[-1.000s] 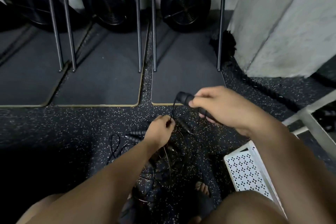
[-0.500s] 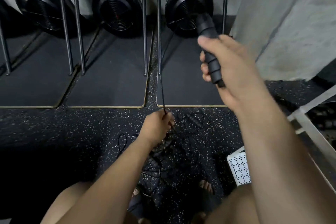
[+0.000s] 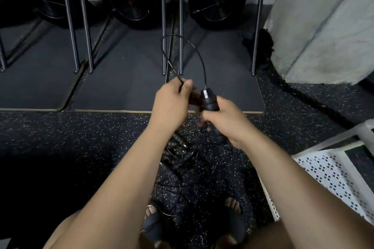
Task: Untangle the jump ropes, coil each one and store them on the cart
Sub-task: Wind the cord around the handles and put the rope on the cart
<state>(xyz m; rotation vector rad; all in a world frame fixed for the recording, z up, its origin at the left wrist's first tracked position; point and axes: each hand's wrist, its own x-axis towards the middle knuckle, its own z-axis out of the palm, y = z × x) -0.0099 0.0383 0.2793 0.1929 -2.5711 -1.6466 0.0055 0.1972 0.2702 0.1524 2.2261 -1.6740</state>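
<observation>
The right hand (image 3: 226,121) grips one black handle (image 3: 209,101) of a jump rope. Its fingers are curled round the lower part of the handle, and the top end stands out above the hand and points away from the person. The fingertips are blurred, so I cannot tell how each of them lies.

From the top of the handle a thin black cord (image 3: 199,56) rises, makes a high arch over the gap between two mats and comes down to the left hand (image 3: 172,103). There the cord is pinched between the thumb (image 3: 188,85) and the forefinger, at the upper edge of the hand. The other fingers of this hand are folded in. The two hands are close together, just beside each other, above the near edge of the right mat (image 3: 232,79).

The pile of jump ropes (image 3: 178,159) lies tangled on the speckled floor (image 3: 81,137), under the forearms and in front of the feet (image 3: 232,206). Several ribbed handles and loops of cord cross there.

The white cart (image 3: 327,172), with a perforated shelf, stands at the right edge of the floor, near the right arm. No rope shows on the part that is visible
</observation>
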